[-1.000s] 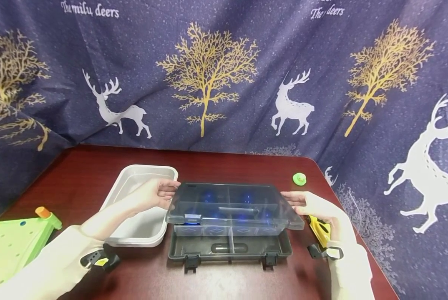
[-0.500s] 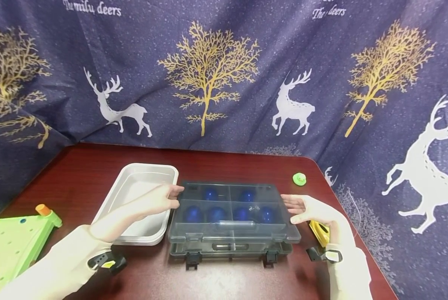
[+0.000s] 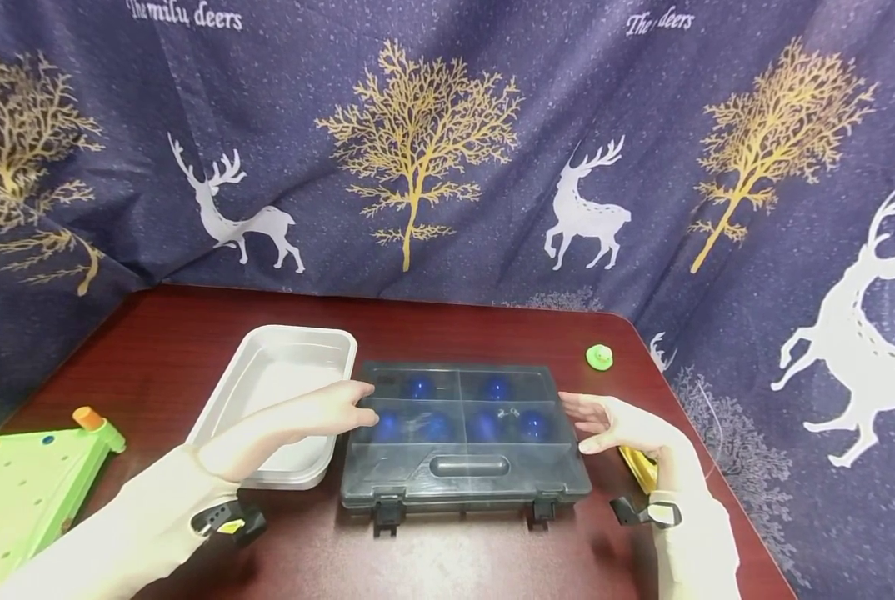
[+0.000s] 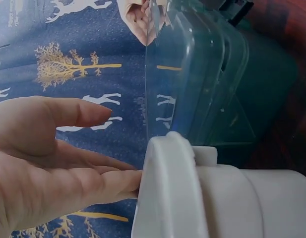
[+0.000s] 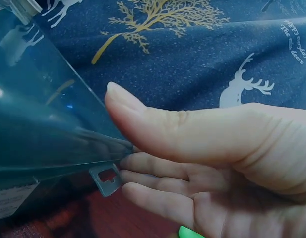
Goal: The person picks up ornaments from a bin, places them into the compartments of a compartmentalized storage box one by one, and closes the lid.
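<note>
A dark case with a see-through lid (image 3: 466, 454) lies in the middle of the table, the lid down over its base. Through the lid show several round blue objects (image 3: 533, 426), in divided compartments. Two black latches (image 3: 387, 515) hang loose at the front. My left hand (image 3: 335, 407) is at the case's left edge, thumb and fingers apart; in the left wrist view the lid's clear edge stands just beyond the thumb. My right hand (image 3: 618, 423) is at the right edge with fingers extended; in the right wrist view its fingertips (image 5: 135, 192) lie right by a side tab.
A white plastic basin (image 3: 297, 332) stands left of the case, under my left forearm. A green board (image 3: 12, 500) with an orange-tipped post is at far left. A small green toy duck (image 3: 599, 357) sits back right, and a yellow object (image 3: 637, 468) lies beneath my right wrist.
The case's lid has come down from raised to flat on the base. My left hand has moved slightly right and onto its edge; my right hand has dropped a little.
</note>
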Tool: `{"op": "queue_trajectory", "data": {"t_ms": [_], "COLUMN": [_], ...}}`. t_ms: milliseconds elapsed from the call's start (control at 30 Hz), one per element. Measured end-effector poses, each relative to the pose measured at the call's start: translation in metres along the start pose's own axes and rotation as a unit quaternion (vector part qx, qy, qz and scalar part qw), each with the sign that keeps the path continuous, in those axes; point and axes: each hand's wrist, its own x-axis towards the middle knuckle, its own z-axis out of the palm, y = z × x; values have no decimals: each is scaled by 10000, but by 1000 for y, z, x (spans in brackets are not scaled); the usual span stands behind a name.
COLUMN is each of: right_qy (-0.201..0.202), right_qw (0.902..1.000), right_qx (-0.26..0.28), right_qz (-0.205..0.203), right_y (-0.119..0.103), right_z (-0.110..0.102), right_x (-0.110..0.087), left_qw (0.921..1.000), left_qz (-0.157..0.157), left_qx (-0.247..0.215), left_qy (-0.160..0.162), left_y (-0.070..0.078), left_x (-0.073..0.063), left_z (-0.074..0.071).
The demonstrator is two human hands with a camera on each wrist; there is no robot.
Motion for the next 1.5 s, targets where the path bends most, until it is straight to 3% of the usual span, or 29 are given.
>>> {"op": "queue_trajectory", "data": {"t_ms": [167,400,600,700,833,967,1100,1233,1500], "right_qy": [6,421,1014,1023,892,575,142,-140,-319], "right_qw": [10000,9978,9906,9892,9902,9898,9807,9715,9591], "right_qx": [-20,-281,-618,-851,-1041,-1302,-1952,-2365,-2788], "right_qz": [52,423,677,608,277,-10,38,-20,-360], "right_y": [-1,-9,-37,-56,-78,-89,-93,-92,-78], "right_z": [0,-2,5,14,35,65,95,116,140], "right_x": [1,3,20,40,70,99,119,132,146], "left_qw": [10000,9987,9866,9739,9620,9569,9535,9574,9671], "left_qz": [-24,475,1596,2236,2651,2714,2768,2681,2369], "left_qx": [54,185,151,-151,-443,-874,-1148,-1073,-893], "left_qy": [-24,17,294,346,483,563,328,101,253], "left_y": [-1,-5,-10,-14,-18,-20,-24,-26,-28], "left_x": [0,-4,-8,-10,-14,-18,-22,-26,-34], "left_z": [-1,-11,-18,-17,-11,-2,10,22,33]}}
